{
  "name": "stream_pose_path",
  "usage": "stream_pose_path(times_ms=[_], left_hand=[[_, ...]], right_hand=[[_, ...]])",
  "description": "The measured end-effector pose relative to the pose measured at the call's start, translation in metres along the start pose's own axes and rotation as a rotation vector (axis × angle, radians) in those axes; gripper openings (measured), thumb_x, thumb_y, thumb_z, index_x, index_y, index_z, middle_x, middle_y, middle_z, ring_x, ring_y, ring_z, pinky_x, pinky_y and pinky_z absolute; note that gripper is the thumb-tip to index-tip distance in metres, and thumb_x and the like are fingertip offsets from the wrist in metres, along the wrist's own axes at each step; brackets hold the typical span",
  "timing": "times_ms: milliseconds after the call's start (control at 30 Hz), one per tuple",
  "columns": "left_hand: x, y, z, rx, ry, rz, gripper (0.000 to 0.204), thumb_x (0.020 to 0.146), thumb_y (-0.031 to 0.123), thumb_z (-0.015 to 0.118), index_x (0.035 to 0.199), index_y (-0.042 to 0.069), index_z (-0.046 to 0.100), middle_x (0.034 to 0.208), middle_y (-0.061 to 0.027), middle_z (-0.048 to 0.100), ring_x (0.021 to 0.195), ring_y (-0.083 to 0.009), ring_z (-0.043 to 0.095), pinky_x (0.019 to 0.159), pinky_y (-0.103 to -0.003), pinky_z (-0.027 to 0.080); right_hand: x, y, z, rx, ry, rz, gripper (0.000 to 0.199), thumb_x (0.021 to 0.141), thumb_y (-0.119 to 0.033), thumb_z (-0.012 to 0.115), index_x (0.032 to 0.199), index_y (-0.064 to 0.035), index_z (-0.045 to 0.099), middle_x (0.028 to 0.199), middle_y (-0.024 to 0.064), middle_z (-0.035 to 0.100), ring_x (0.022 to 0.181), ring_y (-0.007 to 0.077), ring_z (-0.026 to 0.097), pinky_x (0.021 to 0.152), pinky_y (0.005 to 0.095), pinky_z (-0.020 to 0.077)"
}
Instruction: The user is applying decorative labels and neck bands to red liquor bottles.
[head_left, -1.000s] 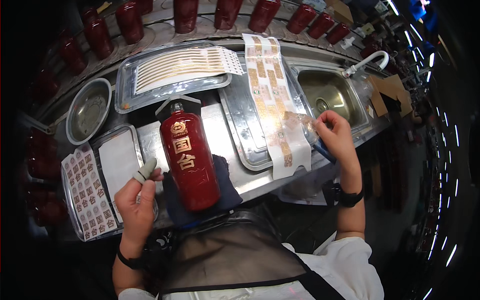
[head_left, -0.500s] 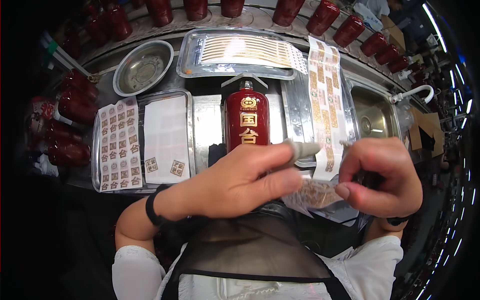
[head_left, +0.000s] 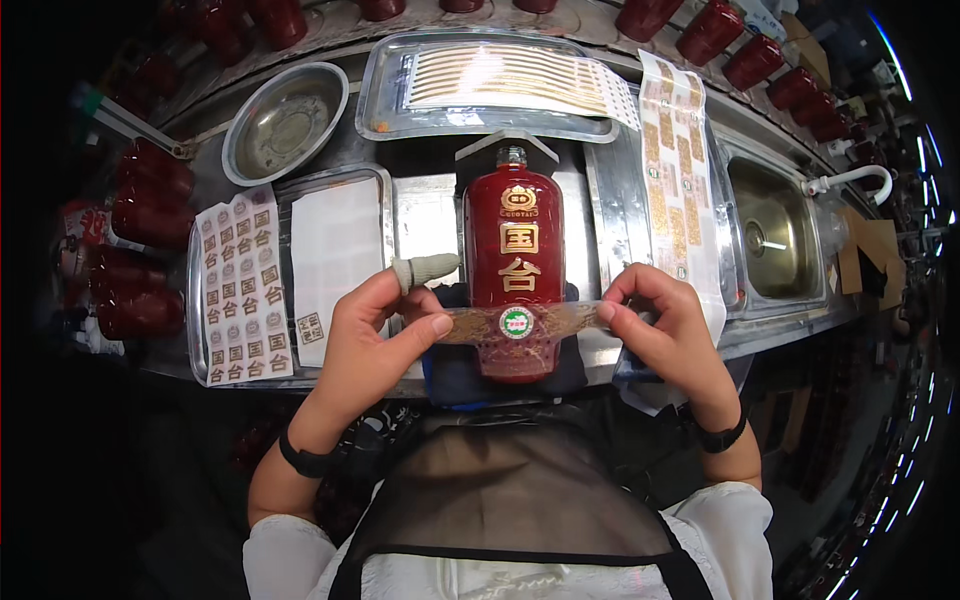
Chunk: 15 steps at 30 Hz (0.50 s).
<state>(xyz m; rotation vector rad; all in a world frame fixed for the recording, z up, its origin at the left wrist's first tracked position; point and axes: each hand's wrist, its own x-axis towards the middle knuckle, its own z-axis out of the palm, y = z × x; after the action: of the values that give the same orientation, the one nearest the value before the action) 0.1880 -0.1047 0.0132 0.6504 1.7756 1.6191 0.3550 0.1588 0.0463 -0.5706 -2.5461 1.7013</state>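
A dark red glass bottle (head_left: 490, 215) with gold raised marks lies on its back in front of me, neck pointing away. Across its lower part stretches a clear, gold-patterned sticker strip (head_left: 560, 321) with a round green-and-white emblem at the middle. My left hand (head_left: 380, 340) pinches the strip's left end between thumb and fingers; its raised index finger wears a knitted finger cover (head_left: 430, 268). The right end is pinched by my right hand (head_left: 660, 320). Whether the strip touches the glass, I cannot tell. Under the bottle is a dark cloth (head_left: 570, 365).
Left of the bottle, a metal tray (head_left: 387, 215) holds sticker sheets (head_left: 237, 290); a metal bowl (head_left: 285, 125) stands behind. Another tray (head_left: 375, 110) with gold-striped strips lies beyond the bottle. At right are a long label sheet (head_left: 675, 170) and a sink (head_left: 765, 235). Red bottles line the back.
Both hands have come over the bottle's lower part, my left drawing back leftward and my right moving left from the label sheet. The strip is now stretched between them.
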Motion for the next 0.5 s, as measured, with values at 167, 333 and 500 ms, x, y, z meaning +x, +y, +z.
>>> stream_pose_path(times_ms=[167, 333, 500], left_hand=[[0.0062, -0.0021, 0.0004, -0.052, -0.007, -0.023, 0.048, 0.088, 0.0, 0.072, 0.134, -0.002, 0.06, 0.09, -0.0004, 0.063, 0.084, -0.0079, 0.059, 0.079, -0.024, 0.049], [0.01, -0.0035, -0.0001, -0.067, -0.007, -0.043, 0.048, 0.088, -0.001, 0.072, 0.135, -0.002, 0.06, 0.09, 0.0, 0.062, 0.085, -0.0076, 0.058, 0.079, -0.023, 0.048], [0.0073, 0.0014, 0.001, -0.069, 0.009, -0.036, 0.049, 0.088, -0.002, 0.071, 0.135, -0.003, 0.059, 0.09, -0.0002, 0.062, 0.085, -0.0076, 0.058, 0.079, -0.023, 0.048]], right_hand=[[0.0058, 0.0071, 0.0052, -0.005, -0.002, -0.005, 0.016, 0.091, -0.015, 0.071, 0.089, -0.0006, 0.065, 0.073, 0.0009, 0.061, 0.067, 0.0072, 0.049, 0.061, 0.0256, 0.0409], [0.009, 0.0097, 0.0065, -0.005, 0.013, -0.013, 0.016, 0.091, -0.015, 0.071, 0.088, -0.0008, 0.065, 0.072, 0.0009, 0.061, 0.068, 0.0073, 0.05, 0.061, 0.0256, 0.0409], [0.0042, 0.0029, -0.0009, -0.015, 0.002, 0.021, 0.015, 0.089, -0.013, 0.071, 0.087, -0.0002, 0.064, 0.072, 0.0006, 0.061, 0.068, 0.0069, 0.05, 0.062, 0.0252, 0.0412]])
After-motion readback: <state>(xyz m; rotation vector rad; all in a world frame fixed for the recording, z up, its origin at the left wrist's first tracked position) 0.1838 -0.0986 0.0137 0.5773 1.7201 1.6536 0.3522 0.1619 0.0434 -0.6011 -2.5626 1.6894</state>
